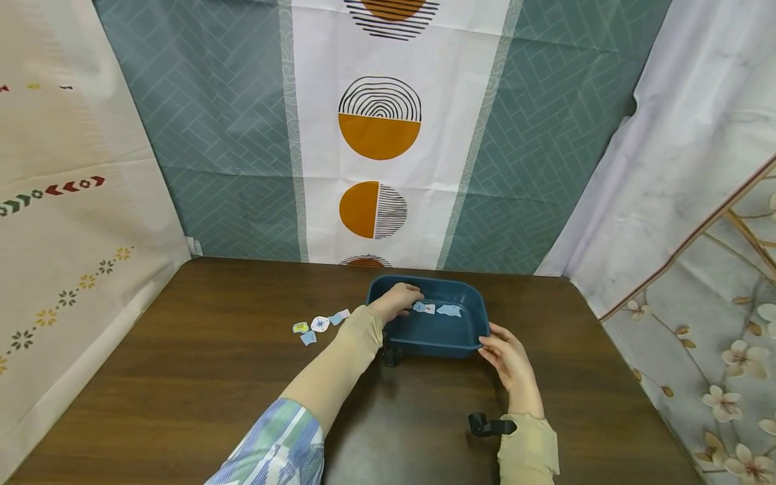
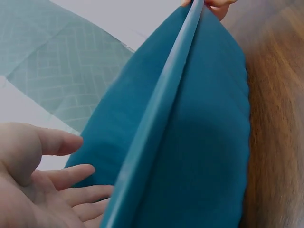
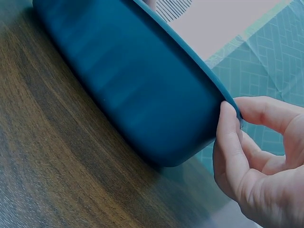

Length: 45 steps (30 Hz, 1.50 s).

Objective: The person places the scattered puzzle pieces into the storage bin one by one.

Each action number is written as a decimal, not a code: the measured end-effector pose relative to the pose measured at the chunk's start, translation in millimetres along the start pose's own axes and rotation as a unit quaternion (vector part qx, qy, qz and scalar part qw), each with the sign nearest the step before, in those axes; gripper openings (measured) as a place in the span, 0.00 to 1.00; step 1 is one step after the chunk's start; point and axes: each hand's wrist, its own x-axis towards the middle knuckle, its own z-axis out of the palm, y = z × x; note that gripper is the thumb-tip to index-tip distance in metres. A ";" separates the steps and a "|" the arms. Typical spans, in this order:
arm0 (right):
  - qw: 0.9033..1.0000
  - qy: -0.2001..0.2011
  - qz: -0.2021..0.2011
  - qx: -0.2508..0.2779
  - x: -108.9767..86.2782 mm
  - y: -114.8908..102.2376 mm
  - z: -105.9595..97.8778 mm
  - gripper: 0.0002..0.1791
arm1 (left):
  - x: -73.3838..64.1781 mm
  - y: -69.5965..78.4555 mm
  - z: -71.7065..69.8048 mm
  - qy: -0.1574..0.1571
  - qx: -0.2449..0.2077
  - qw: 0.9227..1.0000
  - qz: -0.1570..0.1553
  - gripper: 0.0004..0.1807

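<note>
A dark blue plastic tray (image 1: 433,333) stands on the table. My left hand (image 1: 397,300) reaches over its left side, and in the left wrist view the fingers (image 2: 66,176) are loosely bent and hold nothing visible. The near wall hides some fingertips there. At the tray's near right corner my right hand (image 1: 506,353) pinches the rim between thumb and fingers, as the right wrist view shows. Inside the tray lie a blue-and-white paper cutout (image 1: 424,308) and a light blue paper cutout (image 1: 449,310).
Left of the tray, several small paper cutouts lie on the brown wooden table (image 1: 242,364), among them a round one with a blue star (image 1: 320,324) and a yellow-green one (image 1: 300,327). A patterned curtain (image 1: 230,135) hangs behind the table.
</note>
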 end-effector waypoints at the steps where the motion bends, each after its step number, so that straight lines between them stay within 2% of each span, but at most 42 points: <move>1: 1.000 0.000 0.000 0.000 0.1 0.2 -0.1 0.27 | -2.5 0.4 -1.4 -0.005 0.011 1.000 0.012 0.26; 4: 1.000 0.000 0.001 0.000 0.3 1.0 -0.5 0.27 | -11.3 2.6 -6.3 -0.010 0.058 0.997 0.057 0.26; 8: 1.000 0.000 -0.002 0.002 1.0 1.3 -1.0 0.26 | -23.8 6.5 -16.6 -0.015 0.110 0.987 0.117 0.26; 12: 1.000 0.000 -0.003 0.005 1.1 0.9 -0.9 0.26 | -34.8 7.1 -35.9 -0.022 0.115 0.982 0.148 0.25; 14: 1.000 -0.001 -0.002 0.004 0.9 0.6 -0.9 0.27 | -40.7 6.2 -48.5 -0.015 0.118 0.980 0.161 0.24; 22: 1.000 0.000 -0.003 0.005 -0.2 0.6 -0.4 0.29 | -70.4 -3.6 -96.4 0.033 0.066 0.983 0.170 0.24; 31: 1.000 0.003 0.000 0.017 -0.3 1.2 0.0 0.24 | -97.8 -27.0 -133.0 0.087 0.084 0.973 0.196 0.24; 33: 1.000 0.002 0.000 0.018 -0.2 1.1 -0.2 0.22 | -100.5 -34.9 -138.8 0.092 0.077 0.974 0.191 0.24; 39: 1.000 0.001 0.003 0.015 -0.5 1.1 -0.5 0.22 | -108.4 -60.1 -154.7 0.109 0.038 0.982 0.148 0.25; 45: 1.000 -0.001 -0.002 0.014 -1.1 1.0 0.2 0.22 | -115.7 -80.8 -166.7 0.133 0.051 0.982 0.126 0.26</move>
